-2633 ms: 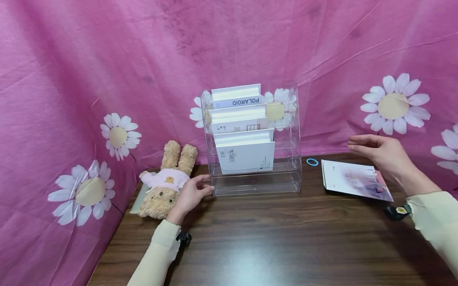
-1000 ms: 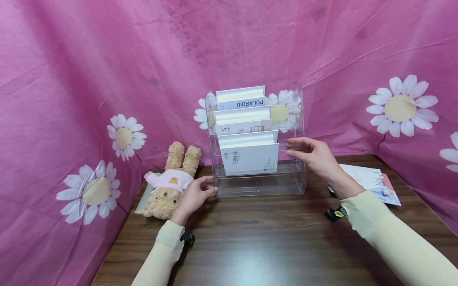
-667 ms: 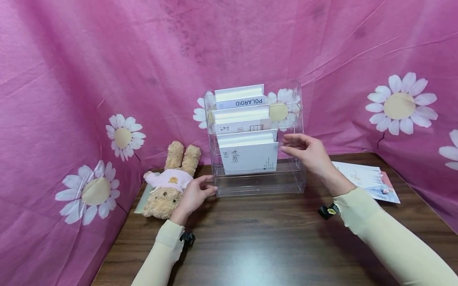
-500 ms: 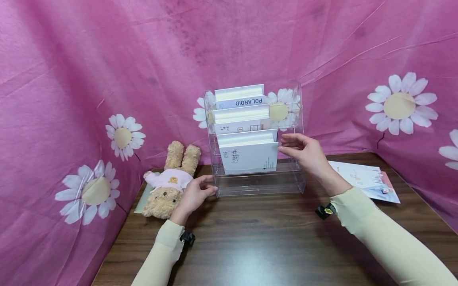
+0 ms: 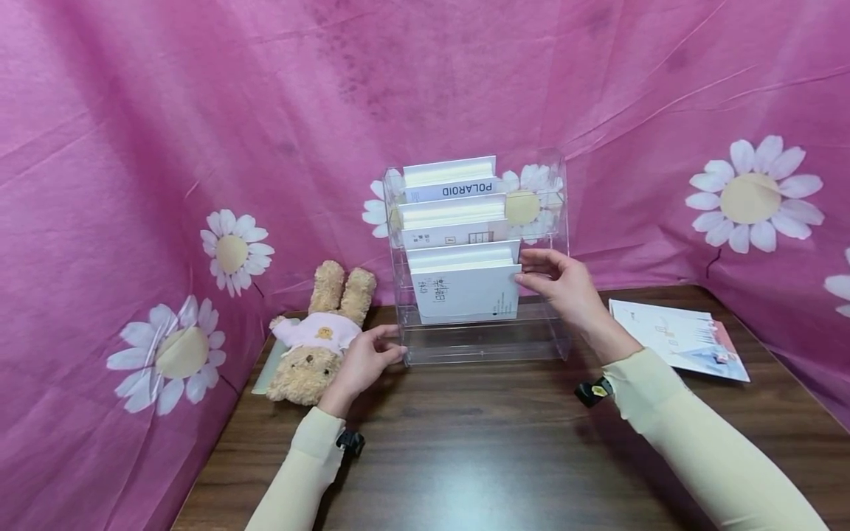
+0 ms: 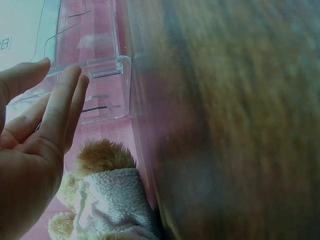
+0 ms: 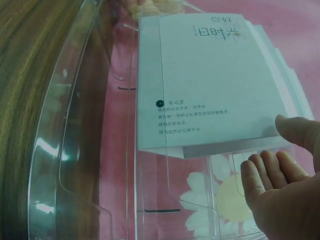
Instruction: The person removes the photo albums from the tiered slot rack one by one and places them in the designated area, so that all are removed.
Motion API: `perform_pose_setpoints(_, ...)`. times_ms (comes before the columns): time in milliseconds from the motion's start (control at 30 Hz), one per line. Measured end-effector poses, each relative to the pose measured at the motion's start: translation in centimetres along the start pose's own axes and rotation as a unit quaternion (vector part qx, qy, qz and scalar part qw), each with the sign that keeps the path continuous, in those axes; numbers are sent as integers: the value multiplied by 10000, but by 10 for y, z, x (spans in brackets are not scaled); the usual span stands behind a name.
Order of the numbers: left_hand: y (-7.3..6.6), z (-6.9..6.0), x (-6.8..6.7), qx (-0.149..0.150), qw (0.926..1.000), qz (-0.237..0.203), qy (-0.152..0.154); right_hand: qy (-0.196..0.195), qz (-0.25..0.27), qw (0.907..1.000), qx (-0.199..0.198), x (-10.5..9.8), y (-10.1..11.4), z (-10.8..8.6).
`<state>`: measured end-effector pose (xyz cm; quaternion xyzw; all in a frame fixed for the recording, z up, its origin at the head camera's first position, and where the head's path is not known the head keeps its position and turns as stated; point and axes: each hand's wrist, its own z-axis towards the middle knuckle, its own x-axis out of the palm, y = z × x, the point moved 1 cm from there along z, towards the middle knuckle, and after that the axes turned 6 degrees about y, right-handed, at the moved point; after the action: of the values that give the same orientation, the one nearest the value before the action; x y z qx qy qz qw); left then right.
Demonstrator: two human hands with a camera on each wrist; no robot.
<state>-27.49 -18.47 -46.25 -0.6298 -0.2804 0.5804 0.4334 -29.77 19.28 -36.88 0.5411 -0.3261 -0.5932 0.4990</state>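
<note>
Woodgrain point(image 5: 478, 435) bears clear rack point(image 5: 481, 346), left hand point(image 5: 362, 364) loose, right hand point(image 5: 569, 295) at book point(image 5: 468, 295), grip unclear.

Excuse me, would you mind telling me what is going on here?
Someone is working at a clear acrylic tiered rack on a brown wood-grain table. The right hand is at the right edge of the frontmost white rectangular book, thumb on its cover; whether it grips is unclear. The left hand is at the rack's lower left side. Two more pale books stand in the tiers behind. A white book with pastel print lies at right, a tan plush bear at left.
</note>
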Motion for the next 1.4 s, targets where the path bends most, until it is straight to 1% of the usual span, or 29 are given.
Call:
perform_pose_setpoints(300, 1, 1, 0, 6, 10000, 34, 4, 88, 133, 9996, 213, 7, -5, 5)
perform_pose_setpoints(500, 0, 1, 0, -35, 10000, -16, 14, -1, 73, 9998, 204, 8, -6, 6)
perform_pose_setpoints(733, 0, 1, 0, 27, 10000, -55, 59, 46, 4, 9997, 247, 6, -8, 7)
perform_pose_setpoints(933, 1, 1, 0, -36, 10000, -59, 39, 110, -122, 9995, 282, 4, -10, 9)
perform_pose_setpoints(1200, 1, 0, 0, -21, 10000, 39, 17, 96, -93, 9996, 239, 6, -11, 9)
perform_pose_setpoints(1400, 0, 0, 0, -56, 10000, -23, 55, 78, -139, 9997, 180, 5, -12, 8)
